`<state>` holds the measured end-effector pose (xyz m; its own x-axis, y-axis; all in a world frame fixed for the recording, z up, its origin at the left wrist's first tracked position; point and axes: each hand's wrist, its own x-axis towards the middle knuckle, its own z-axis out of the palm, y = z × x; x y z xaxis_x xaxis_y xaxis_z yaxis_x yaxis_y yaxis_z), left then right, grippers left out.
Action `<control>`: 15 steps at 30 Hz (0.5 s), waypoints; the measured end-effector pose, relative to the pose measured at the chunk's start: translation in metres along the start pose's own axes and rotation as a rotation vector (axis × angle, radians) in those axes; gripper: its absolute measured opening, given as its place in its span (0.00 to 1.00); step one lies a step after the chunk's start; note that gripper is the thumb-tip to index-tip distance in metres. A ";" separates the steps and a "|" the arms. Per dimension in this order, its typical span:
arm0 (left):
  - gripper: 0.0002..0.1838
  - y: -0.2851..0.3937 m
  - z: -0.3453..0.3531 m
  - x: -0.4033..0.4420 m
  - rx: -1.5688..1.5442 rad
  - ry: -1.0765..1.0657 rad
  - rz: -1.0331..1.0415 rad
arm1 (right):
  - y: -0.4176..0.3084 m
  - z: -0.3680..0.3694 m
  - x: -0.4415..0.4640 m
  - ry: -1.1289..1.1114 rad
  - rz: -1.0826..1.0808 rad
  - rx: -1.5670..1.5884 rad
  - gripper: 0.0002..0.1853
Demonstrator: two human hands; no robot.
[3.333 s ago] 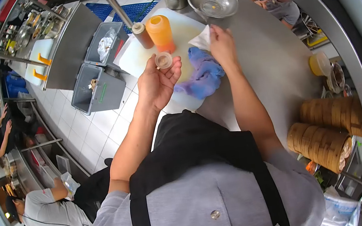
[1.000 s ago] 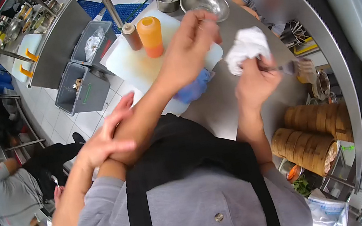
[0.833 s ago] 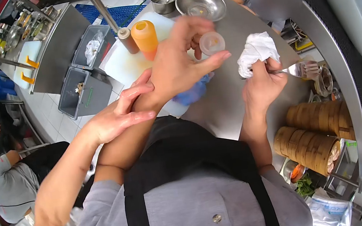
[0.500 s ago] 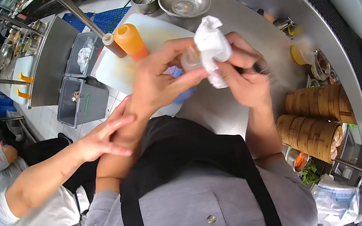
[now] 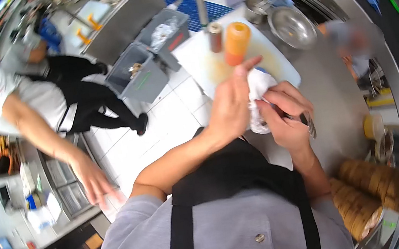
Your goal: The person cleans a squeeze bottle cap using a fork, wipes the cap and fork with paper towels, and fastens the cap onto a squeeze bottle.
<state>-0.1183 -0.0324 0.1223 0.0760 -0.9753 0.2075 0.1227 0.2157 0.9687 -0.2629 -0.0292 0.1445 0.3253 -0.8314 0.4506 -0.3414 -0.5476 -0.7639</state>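
Note:
My right hand [image 5: 287,114] grips a crumpled white cloth [image 5: 259,85] and a metal utensil [image 5: 308,123], whose end pokes out past the fingers. Against the cloth's left side is my left hand [image 5: 232,107], one finger pointing up. Its palm side is turned away, so whatever it holds is hidden. Beyond the hands, an orange squeeze bottle [image 5: 237,42] and a smaller brown bottle [image 5: 216,37] stand on a white cutting board [image 5: 198,58]. A bit of blue cloth [image 5: 262,70] shows behind the white one.
At left a co-worker [image 5: 17,96] stands with one arm stretched toward my left side. Two grey bins [image 5: 150,83] are on the floor. A metal bowl [image 5: 293,27] and a pot [image 5: 255,8] stand at the back; bamboo steamers [image 5: 356,204] are at lower right.
My hands have come together at the white cloth. The co-worker's hand, earlier on my left forearm, is off it and lower left. The view has turned, and the clear cup is out of sight.

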 end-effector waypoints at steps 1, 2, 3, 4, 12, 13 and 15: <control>0.29 0.003 -0.005 0.001 0.064 -0.009 0.009 | 0.002 0.007 0.001 0.057 -0.032 0.048 0.10; 0.29 0.008 -0.007 0.000 0.090 -0.004 0.003 | 0.002 0.013 0.002 0.120 -0.058 0.094 0.08; 0.28 0.013 -0.010 0.003 0.110 -0.009 -0.006 | 0.000 0.015 0.008 0.105 -0.079 0.108 0.08; 0.28 0.018 -0.015 0.005 0.114 0.002 0.007 | -0.001 0.015 0.012 0.104 -0.081 0.103 0.07; 0.26 0.015 -0.017 0.029 -0.006 -0.199 0.080 | 0.009 0.016 0.011 0.101 0.186 0.668 0.10; 0.26 0.013 -0.017 0.034 -0.045 -0.217 0.092 | 0.015 0.015 0.006 0.123 0.196 0.648 0.10; 0.27 0.009 -0.022 0.044 -0.209 -0.287 0.093 | 0.029 0.017 0.004 0.358 0.071 0.861 0.13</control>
<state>-0.0925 -0.0725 0.1370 -0.1809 -0.9184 0.3518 0.3300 0.2803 0.9014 -0.2565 -0.0467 0.1168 -0.0114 -0.9184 0.3954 0.4674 -0.3545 -0.8099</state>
